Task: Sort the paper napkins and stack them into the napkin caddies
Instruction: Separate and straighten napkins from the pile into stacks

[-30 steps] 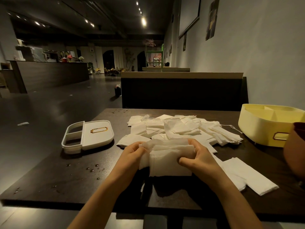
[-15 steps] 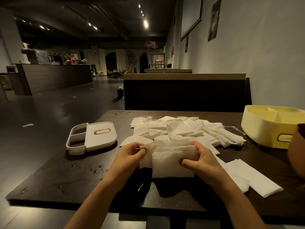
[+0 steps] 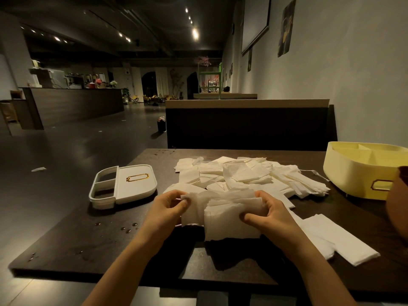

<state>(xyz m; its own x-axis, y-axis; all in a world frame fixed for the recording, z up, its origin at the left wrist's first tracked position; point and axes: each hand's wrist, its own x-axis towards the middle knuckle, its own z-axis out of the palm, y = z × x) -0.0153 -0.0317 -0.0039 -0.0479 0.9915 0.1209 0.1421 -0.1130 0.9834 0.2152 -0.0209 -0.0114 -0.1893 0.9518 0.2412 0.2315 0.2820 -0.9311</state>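
Napkin bundle (image 3: 229,219) as before, fingers (image 3: 177,202) of left hand (image 3: 167,209) and right hand (image 3: 272,215) gripping its ends.

White napkins (image 3: 242,175), white caddy (image 3: 134,184) with gold handle, yellow caddy (image 3: 353,173), dark table (image 3: 88,239).

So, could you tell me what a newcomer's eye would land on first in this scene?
The bundle of white napkins front and centre, gripped by the left hand and right hand. Behind it sprawls a loose napkin heap; a yellow caddy sits far right, a white caddy left.
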